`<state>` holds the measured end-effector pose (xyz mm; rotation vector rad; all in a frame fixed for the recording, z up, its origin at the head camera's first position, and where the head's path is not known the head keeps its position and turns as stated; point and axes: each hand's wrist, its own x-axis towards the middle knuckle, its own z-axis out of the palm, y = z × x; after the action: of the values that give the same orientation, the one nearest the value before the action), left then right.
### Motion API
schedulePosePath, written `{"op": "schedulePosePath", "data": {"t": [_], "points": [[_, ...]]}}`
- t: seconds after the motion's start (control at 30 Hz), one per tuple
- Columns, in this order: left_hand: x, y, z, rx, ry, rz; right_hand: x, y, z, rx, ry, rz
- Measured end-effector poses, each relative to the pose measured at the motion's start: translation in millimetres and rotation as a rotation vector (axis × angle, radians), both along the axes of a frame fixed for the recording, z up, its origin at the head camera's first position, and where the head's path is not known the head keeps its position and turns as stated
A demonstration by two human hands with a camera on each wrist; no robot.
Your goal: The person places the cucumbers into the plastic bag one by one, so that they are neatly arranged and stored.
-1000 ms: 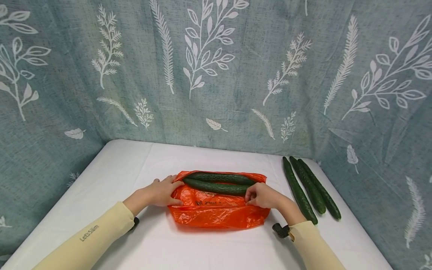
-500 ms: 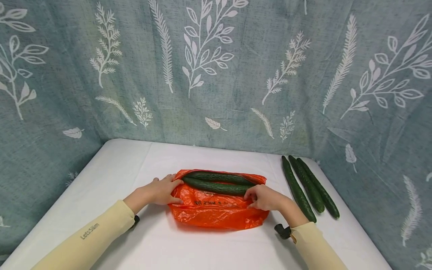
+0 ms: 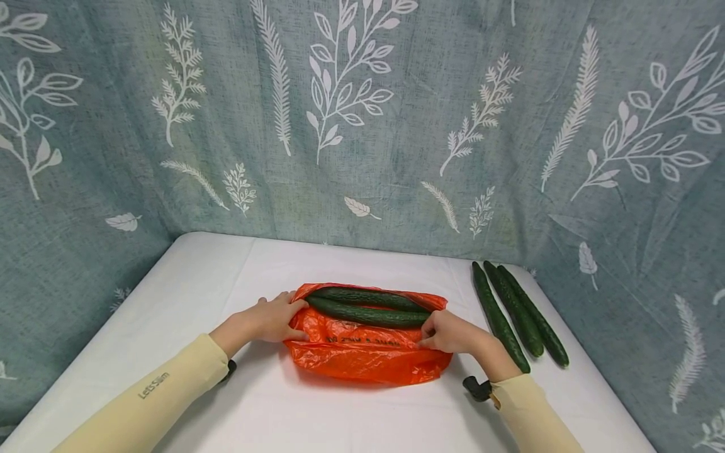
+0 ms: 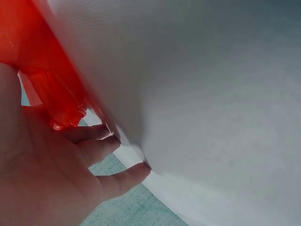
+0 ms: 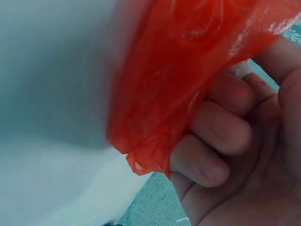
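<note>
Right hand [image 3: 453,332] has been shifted slightly outward, its fingers [image 5: 218,127] curled round the red bag [image 3: 368,365], those of the left hand [image 3: 274,319] spread, two cucumbers [image 3: 368,313] bagged between; packing seemingly under way, a wide-held mouth judged needed next.

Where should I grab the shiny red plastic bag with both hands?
Probably at its two short ends, with the left hand from the left and the right hand from the right. The shiny red plastic bag lies wide, and two long dark green cucumbers stretch lengthwise inside, so both ends likely need support. Its opening faces up, so keep it level.
</note>
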<state>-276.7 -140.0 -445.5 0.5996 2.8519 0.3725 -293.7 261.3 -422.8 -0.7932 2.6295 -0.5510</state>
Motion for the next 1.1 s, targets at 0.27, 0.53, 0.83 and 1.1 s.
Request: {"op": "schedulePosePath", "data": {"t": [0.27, 0.53, 0.83, 1.1], "points": [[0.5, 2.3, 0.5, 0.002, -0.009, 0.005, 2.0, -4, -2.1, 0.014, 0.058, 0.023], [-0.3, 2.0, -1.2, 0.013, -0.023, 0.015, 3.7, -5, -0.5, -0.077, 0.084, -0.018], [-1.7, 5.4, -0.9, 0.003, -0.037, 0.021, 10.7, 5, 3.0, -0.272, 0.177, -0.164], [-2.4, 2.6, -4.1, -0.003, -0.017, 0.016, 15.3, 31, 0.1, -0.403, 0.280, -0.328]]}}
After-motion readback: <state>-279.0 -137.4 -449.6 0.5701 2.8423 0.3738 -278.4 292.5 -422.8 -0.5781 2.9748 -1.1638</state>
